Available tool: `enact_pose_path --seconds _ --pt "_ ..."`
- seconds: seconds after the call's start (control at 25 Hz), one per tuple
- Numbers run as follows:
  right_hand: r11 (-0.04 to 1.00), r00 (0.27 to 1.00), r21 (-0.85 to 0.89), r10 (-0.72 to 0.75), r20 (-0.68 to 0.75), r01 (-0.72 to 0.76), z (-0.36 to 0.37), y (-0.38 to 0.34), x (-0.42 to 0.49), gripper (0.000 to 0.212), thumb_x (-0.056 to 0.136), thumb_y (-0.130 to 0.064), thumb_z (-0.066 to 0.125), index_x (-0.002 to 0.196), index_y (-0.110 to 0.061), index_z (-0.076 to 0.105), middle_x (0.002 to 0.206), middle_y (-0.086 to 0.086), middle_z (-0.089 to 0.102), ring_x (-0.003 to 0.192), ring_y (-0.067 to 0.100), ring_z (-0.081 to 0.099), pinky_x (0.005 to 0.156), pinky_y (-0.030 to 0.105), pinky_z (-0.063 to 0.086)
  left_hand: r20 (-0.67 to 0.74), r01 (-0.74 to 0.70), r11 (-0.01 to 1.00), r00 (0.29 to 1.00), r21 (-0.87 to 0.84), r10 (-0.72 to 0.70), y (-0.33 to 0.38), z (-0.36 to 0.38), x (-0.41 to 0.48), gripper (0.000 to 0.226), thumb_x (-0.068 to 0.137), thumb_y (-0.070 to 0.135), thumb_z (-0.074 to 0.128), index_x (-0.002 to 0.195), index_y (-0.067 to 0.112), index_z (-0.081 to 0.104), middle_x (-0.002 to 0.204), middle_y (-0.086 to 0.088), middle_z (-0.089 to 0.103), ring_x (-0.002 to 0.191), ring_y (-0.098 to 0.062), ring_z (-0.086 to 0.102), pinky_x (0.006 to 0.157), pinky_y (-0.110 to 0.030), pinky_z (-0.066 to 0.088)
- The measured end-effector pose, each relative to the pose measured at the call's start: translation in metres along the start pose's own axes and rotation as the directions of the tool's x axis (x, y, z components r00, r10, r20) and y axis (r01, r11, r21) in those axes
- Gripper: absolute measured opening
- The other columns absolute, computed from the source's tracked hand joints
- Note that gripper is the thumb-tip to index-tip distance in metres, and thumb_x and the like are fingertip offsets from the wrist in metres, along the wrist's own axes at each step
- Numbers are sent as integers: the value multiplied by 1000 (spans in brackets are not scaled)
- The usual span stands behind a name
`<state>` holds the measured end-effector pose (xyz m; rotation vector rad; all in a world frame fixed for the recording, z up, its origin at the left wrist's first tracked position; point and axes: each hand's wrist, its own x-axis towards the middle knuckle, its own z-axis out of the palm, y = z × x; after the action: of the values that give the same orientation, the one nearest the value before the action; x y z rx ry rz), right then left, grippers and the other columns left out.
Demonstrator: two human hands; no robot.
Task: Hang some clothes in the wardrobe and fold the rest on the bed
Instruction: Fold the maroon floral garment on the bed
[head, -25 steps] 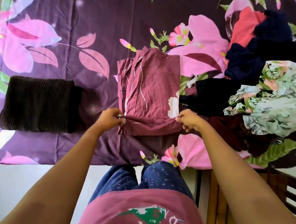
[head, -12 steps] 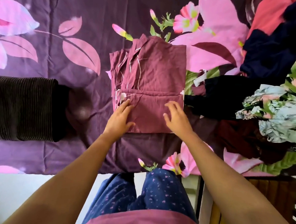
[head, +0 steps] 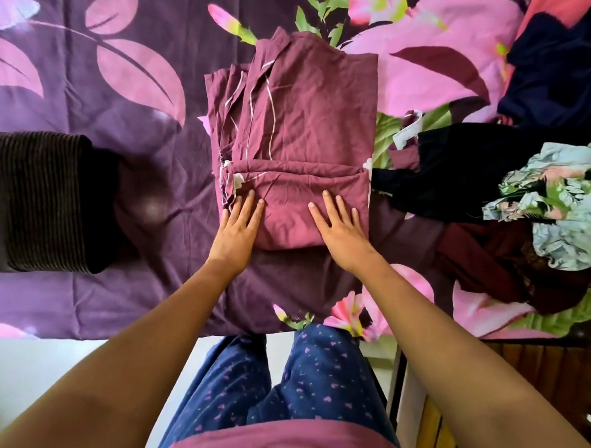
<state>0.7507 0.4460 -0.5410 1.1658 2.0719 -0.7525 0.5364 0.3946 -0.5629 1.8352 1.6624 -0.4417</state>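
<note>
A maroon garment (head: pixel 303 121) with thin white piping lies on the purple floral bedsheet (head: pixel 130 78), its near end folded up over itself. My left hand (head: pixel 237 227) lies flat with straight fingers on the fold's left side. My right hand (head: pixel 342 226) presses flat on the fold's right side. A folded dark brown ribbed garment (head: pixel 31 199) rests on the bed at the left. A pile of unfolded clothes sits at the right: navy (head: pixel 562 66), black (head: pixel 437 176), floral light blue (head: pixel 562 203) and dark red (head: pixel 490 265) pieces.
The bed's near edge runs just in front of my legs. A wooden slatted piece of furniture (head: pixel 483 405) stands at the lower right beside the bed. Pale floor (head: pixel 40 364) shows at the lower left.
Both hands let go of the garment's near hem after folding it up, and now lie flat on the folded part. The view has moved closer to the bed.
</note>
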Motion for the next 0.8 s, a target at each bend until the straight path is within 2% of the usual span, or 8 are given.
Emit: enact_pose_path --seconds 0.2,0.32,0.36,0.44,0.56,0.6,0.68,0.8 --pt "998 958 61 -2 287 -17 -34 1 -16 82 88 13 32 152 -25 -2 157 9 -19 145 36 -9 115 55 5 339 -16 999 941 37 3 12 -34 -9 87 86 -7 46 149 11 -12 155 -14 -20 144 -35 -7 114 -48 9" --pt "998 882 52 -65 467 46 -64 -9 -39 71 93 6 31 153 -21 7 159 12 0 143 33 19 107 33 34 597 -90 996 798 -23 86 10 -49 -22 86 88 -7 44 149 16 -12 156 -12 -19 145 -33 1 116 -45 17" --pt "996 840 26 -90 535 90 -70 -13 -47 64 94 3 33 152 -16 15 157 14 15 132 32 39 86 16 47 673 -119 993 733 -23 103 13 -53 -30 83 89 -3 45 150 18 -7 157 -12 -11 143 -33 13 114 -41 25" --pt "985 749 -13 -124 651 175 -76 -21 -59 53 92 2 40 144 -9 35 138 12 47 88 25 57 42 15 42 786 -136 990 609 -34 110 23 -63 -51 70 90 3 50 150 18 17 151 -14 27 122 -30 44 96 -35 42" --pt "985 666 6 -120 736 171 -80 -24 -66 47 91 -1 51 137 -8 44 109 7 56 69 16 47 42 18 38 868 92 976 480 -195 129 29 -81 -65 40 87 0 57 126 9 52 100 -6 56 79 -17 53 67 -25 44" --pt "991 687 31 -114 718 132 -85 -20 -66 45 90 -2 53 134 -8 46 112 9 57 71 17 48 39 17 38 861 137 961 488 -240 146 26 -89 -63 33 86 -1 58 118 6 57 89 -4 57 73 -14 51 63 -23 41" --pt "993 782 101 -115 613 66 -100 -6 -59 34 88 1 55 121 -6 54 104 13 60 72 20 51 35 18 38 767 124 953 625 -278 143 14 -105 -48 29 82 2 63 111 4 60 90 -6 57 77 -17 50 65 -25 42" --pt "985 916 172 -87 392 20 -120 15 -33 22 83 2 56 100 -10 61 97 12 61 82 22 55 55 25 40 495 230 862 869 -452 27 -10 -127 -18 29 79 4 70 106 3 60 100 -11 54 87 -21 51 73 -35 47"
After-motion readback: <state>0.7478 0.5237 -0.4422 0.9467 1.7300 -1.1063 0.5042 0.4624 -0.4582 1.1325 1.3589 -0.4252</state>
